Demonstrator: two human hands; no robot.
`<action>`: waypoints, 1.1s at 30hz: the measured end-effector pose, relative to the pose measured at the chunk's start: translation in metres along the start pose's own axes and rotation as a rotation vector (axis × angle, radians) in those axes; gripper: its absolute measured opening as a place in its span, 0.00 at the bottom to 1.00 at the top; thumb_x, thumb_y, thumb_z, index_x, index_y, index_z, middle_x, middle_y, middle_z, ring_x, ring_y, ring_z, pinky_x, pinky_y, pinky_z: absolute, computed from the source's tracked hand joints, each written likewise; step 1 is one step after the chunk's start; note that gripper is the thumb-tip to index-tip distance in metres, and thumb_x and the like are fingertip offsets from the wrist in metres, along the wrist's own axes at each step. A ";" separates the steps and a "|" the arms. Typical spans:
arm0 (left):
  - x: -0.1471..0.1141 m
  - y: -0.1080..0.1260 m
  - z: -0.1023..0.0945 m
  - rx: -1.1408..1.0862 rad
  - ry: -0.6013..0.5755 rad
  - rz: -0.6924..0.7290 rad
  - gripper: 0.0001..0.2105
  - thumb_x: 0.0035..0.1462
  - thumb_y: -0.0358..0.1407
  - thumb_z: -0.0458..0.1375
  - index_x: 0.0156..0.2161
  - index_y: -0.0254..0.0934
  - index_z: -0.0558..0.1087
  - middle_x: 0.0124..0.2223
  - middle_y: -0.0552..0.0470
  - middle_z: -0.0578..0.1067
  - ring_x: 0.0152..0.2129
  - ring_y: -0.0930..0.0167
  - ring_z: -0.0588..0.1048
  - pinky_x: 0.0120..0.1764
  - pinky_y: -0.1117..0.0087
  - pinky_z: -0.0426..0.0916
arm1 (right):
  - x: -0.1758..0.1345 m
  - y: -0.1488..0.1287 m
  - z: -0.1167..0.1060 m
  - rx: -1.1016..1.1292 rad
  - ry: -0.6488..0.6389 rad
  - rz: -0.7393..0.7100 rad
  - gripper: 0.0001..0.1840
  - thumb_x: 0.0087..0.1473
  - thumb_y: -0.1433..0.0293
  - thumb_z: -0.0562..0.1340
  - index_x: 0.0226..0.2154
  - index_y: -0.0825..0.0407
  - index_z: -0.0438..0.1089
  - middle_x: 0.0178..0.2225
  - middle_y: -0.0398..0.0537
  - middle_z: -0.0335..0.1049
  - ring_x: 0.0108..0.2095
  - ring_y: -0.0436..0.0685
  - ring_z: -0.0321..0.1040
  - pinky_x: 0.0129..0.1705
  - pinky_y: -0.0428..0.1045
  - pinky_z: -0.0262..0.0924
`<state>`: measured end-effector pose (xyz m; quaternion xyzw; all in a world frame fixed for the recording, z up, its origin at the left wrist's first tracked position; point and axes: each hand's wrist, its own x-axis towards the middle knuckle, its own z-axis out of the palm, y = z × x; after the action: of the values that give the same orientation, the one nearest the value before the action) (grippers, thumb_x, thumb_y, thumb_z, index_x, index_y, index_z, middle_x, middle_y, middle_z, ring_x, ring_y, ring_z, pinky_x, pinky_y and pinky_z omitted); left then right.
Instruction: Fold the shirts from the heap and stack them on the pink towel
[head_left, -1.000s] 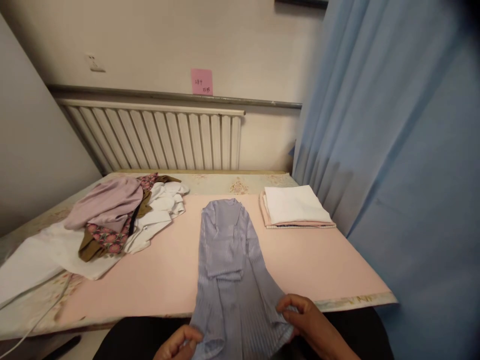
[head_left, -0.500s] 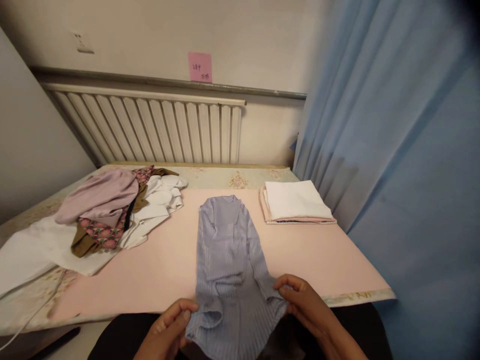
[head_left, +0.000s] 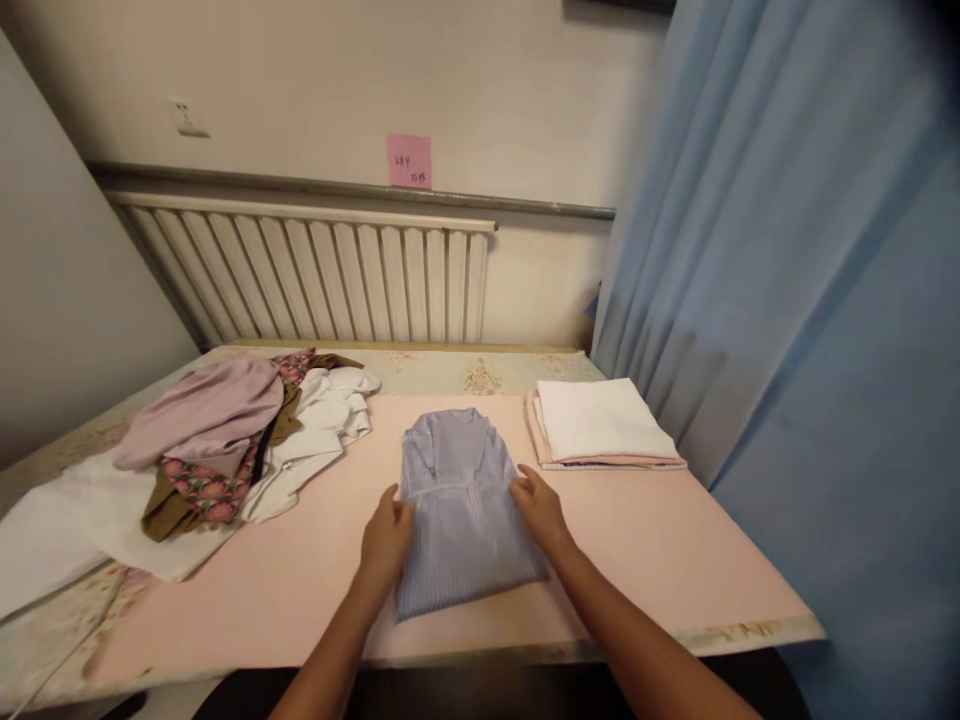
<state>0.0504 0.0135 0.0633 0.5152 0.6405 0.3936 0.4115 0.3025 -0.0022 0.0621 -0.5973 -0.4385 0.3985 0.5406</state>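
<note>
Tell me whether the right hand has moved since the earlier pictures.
Yes: the right hand has moved forward and leftward, closer to the radiator.

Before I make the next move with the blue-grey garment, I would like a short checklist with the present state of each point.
1. Left hand at the left edge of the blue-grey garment: ok.
2. Right hand at its right edge: ok.
3. Firm pinch on the cloth: cannot tell, the fingertips are blurred.
4. Garment's near edge parallel to the table edge: not ok, it slants.
5. Folded stack apart from the garment: ok.
6. Loose clothes pile apart from it: ok.
</note>
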 end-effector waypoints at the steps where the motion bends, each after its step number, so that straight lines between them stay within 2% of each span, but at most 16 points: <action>1: -0.005 -0.006 0.010 0.060 0.009 0.085 0.24 0.57 0.36 0.52 0.58 0.33 0.61 0.54 0.39 0.71 0.53 0.60 0.69 0.58 0.52 0.58 | -0.007 0.010 0.004 -0.183 -0.020 -0.156 0.21 0.52 0.69 0.59 0.50 0.51 0.68 0.46 0.52 0.73 0.50 0.60 0.68 0.55 0.58 0.61; 3: -0.018 -0.019 0.033 0.360 0.000 0.407 0.22 0.57 0.32 0.49 0.57 0.31 0.65 0.58 0.38 0.68 0.57 0.61 0.64 0.60 0.55 0.55 | -0.022 0.028 0.012 -0.495 -0.120 -0.470 0.22 0.54 0.72 0.55 0.52 0.53 0.68 0.53 0.55 0.68 0.56 0.61 0.63 0.60 0.60 0.55; 4: -0.023 -0.026 0.044 0.490 -0.012 0.512 0.21 0.57 0.31 0.48 0.56 0.30 0.66 0.59 0.38 0.67 0.58 0.61 0.63 0.60 0.56 0.55 | -0.028 0.037 0.017 -0.600 -0.181 -0.592 0.23 0.55 0.74 0.53 0.53 0.54 0.67 0.56 0.55 0.65 0.58 0.60 0.59 0.61 0.60 0.52; 6: -0.031 -0.040 0.062 0.702 -0.031 0.614 0.21 0.58 0.30 0.47 0.57 0.33 0.66 0.62 0.41 0.64 0.61 0.61 0.59 0.60 0.54 0.55 | -0.036 0.050 0.025 -0.768 -0.276 -0.745 0.25 0.56 0.75 0.52 0.56 0.54 0.63 0.60 0.55 0.59 0.63 0.60 0.51 0.63 0.61 0.48; 8: -0.032 -0.050 0.071 0.856 -0.032 0.647 0.22 0.59 0.31 0.47 0.58 0.36 0.65 0.63 0.44 0.63 0.62 0.59 0.57 0.60 0.51 0.53 | -0.037 0.058 0.028 -0.903 -0.305 -0.771 0.25 0.57 0.73 0.54 0.58 0.54 0.61 0.62 0.55 0.56 0.64 0.62 0.46 0.63 0.64 0.45; 13: -0.021 -0.063 0.066 1.004 0.042 0.616 0.24 0.62 0.39 0.46 0.62 0.38 0.60 0.66 0.47 0.58 0.63 0.56 0.52 0.59 0.47 0.52 | -0.025 0.064 0.017 -1.029 -0.277 -0.655 0.27 0.59 0.63 0.57 0.60 0.52 0.59 0.63 0.54 0.54 0.64 0.64 0.46 0.64 0.65 0.41; 19: -0.015 -0.062 0.061 0.998 0.087 0.580 0.25 0.62 0.42 0.46 0.62 0.37 0.60 0.65 0.44 0.59 0.63 0.55 0.53 0.58 0.47 0.53 | -0.019 0.070 0.010 -1.028 -0.180 -0.573 0.27 0.59 0.63 0.57 0.59 0.52 0.60 0.63 0.54 0.53 0.64 0.66 0.46 0.63 0.64 0.40; 23: -0.019 -0.062 0.059 0.976 0.128 0.662 0.23 0.63 0.39 0.45 0.61 0.33 0.62 0.64 0.42 0.60 0.62 0.57 0.55 0.59 0.50 0.54 | -0.017 0.080 0.008 -0.932 -0.117 -0.586 0.25 0.59 0.65 0.56 0.58 0.53 0.61 0.62 0.55 0.56 0.64 0.64 0.48 0.63 0.63 0.41; 25: -0.021 -0.063 0.057 0.953 0.167 0.737 0.22 0.63 0.37 0.45 0.59 0.31 0.63 0.63 0.41 0.63 0.62 0.58 0.56 0.60 0.52 0.54 | -0.014 0.082 0.005 -0.841 -0.028 -0.570 0.23 0.59 0.66 0.54 0.56 0.55 0.63 0.59 0.57 0.61 0.61 0.63 0.53 0.62 0.61 0.44; 27: -0.021 -0.065 0.056 0.931 0.193 0.797 0.20 0.63 0.35 0.45 0.57 0.31 0.66 0.61 0.41 0.66 0.61 0.59 0.59 0.59 0.54 0.55 | -0.010 0.081 -0.001 -0.733 0.103 -0.493 0.22 0.59 0.66 0.52 0.54 0.57 0.65 0.54 0.59 0.66 0.57 0.62 0.60 0.60 0.59 0.50; 29: -0.020 -0.068 0.056 0.923 0.206 0.811 0.19 0.63 0.34 0.45 0.55 0.32 0.68 0.58 0.41 0.69 0.59 0.60 0.62 0.58 0.55 0.58 | -0.003 0.077 -0.009 -0.638 0.219 -0.347 0.21 0.59 0.66 0.50 0.50 0.56 0.67 0.49 0.58 0.70 0.50 0.60 0.65 0.55 0.55 0.56; 31: -0.018 -0.070 0.057 0.919 0.218 0.787 0.18 0.63 0.34 0.45 0.53 0.31 0.69 0.56 0.40 0.70 0.57 0.60 0.65 0.56 0.56 0.60 | 0.006 0.071 -0.017 -0.593 0.271 -0.213 0.19 0.58 0.66 0.49 0.45 0.54 0.70 0.43 0.54 0.73 0.44 0.58 0.69 0.48 0.52 0.60; 33: -0.016 -0.072 0.058 0.913 0.228 0.753 0.18 0.62 0.33 0.45 0.53 0.31 0.68 0.56 0.40 0.70 0.57 0.60 0.64 0.55 0.56 0.61 | 0.017 0.065 -0.023 -0.599 0.271 -0.136 0.17 0.57 0.66 0.49 0.39 0.52 0.72 0.36 0.51 0.75 0.37 0.57 0.71 0.40 0.49 0.61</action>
<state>0.0827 -0.0089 -0.0216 0.7858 0.5584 0.2502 -0.0901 0.3357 0.0056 -0.0008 -0.7464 -0.4990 0.1318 0.4200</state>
